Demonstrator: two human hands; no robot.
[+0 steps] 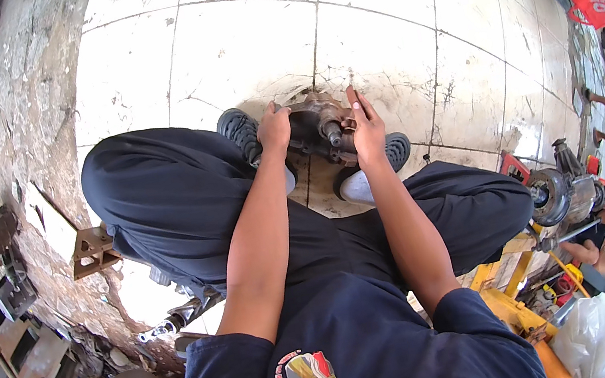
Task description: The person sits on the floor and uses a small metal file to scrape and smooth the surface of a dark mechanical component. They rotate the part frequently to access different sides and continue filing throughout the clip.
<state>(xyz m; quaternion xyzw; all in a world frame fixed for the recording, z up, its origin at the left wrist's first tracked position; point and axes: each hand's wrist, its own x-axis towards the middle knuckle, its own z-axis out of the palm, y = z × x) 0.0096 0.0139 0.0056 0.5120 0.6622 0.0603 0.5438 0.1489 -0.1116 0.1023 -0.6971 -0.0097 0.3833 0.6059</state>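
Pale tiled floor point(253, 44) fills most of the view, dark cracks and stains on it. Person sits over it, knees wide in dark trousers point(165, 189). Yellow frame point(513, 305) at lower right, with a white plastic bag point(593, 332) just beside it. Metal part point(315, 111), brown and grimy, is low between the feet, in front of the person, both hands on it; whether it touches the floor, can't tell. Dark shoes with pale toes either side: left shoe point(237, 131) and right shoe point(357, 189). Rusty bracket point(93, 254) well off to the left, near the knee. Red bag point(593, 1) far upper right. Left hand point(276, 129) at the part's left end, fingers curled and pinching its edge. Right hand point(366, 129) against its right side, fingers stretched forward, slightly spread. Smallest: short shaft point(333, 133) sticking out of the part, toward the person, between the hands
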